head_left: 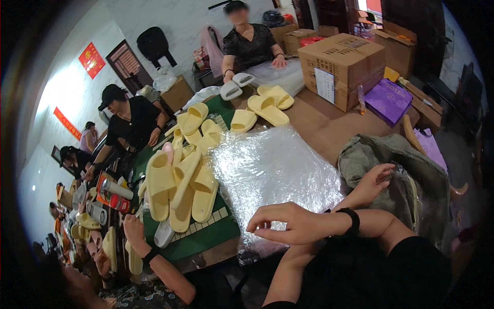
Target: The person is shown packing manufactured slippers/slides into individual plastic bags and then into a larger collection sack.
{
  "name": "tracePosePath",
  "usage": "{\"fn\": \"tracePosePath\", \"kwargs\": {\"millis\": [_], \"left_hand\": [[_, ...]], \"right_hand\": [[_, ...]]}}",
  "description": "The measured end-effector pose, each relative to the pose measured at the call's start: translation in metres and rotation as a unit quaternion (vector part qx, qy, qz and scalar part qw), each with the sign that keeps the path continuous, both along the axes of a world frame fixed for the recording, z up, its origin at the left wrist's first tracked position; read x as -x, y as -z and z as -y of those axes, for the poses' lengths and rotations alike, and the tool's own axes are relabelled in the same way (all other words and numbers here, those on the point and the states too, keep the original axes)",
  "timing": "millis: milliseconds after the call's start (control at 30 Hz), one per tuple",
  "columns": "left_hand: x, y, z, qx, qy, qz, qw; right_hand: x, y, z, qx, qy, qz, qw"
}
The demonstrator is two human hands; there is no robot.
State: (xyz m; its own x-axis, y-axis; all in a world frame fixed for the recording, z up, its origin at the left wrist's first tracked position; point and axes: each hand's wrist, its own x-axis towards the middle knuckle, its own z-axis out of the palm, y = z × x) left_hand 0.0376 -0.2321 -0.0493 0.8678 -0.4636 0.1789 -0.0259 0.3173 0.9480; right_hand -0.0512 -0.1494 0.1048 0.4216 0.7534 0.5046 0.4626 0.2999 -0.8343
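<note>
My forearms cross over a stack of clear plastic film bags. Reaching leftward on top, my right hand hovers over the bags' near part with fingers loosely bent; nothing shows in its grasp. Under it my left arm runs to the right, where my left hand is beside a grey-green cloth with its fingers apart. I see nothing held there either. Left of the bags lies a pile of yellow slippers on a green mat. A grey slipper sits at the mat's near edge.
Further yellow slippers lie beyond the bags. Across the table a person holds a grey slipper pair. A cardboard box and a purple bag stand far right. A co-worker's closed hand is near left; other workers sit farther along.
</note>
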Motion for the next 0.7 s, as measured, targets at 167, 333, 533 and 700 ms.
{"fn": "tracePosePath", "kwargs": {"millis": [167, 333, 533, 700], "left_hand": [[0.014, 0.012, -0.066, 0.083, -0.041, -0.159, 0.983], [0.047, -0.044, -0.170, 0.009, -0.110, 0.064, 0.992], [0.094, -0.062, -0.312, -0.524, -0.556, 0.227, 0.604], [0.139, -0.054, -0.380, -0.693, -0.548, 0.144, 0.446]], "right_hand": [[-0.024, 0.041, 0.028, 0.010, 0.051, -0.116, 0.992], [-0.043, 0.070, 0.057, -0.054, 0.123, -0.191, 0.972], [-0.064, 0.118, 0.047, 0.191, 0.067, 0.153, 0.967], [-0.065, 0.170, 0.054, 0.291, -0.005, 0.330, 0.898]]}}
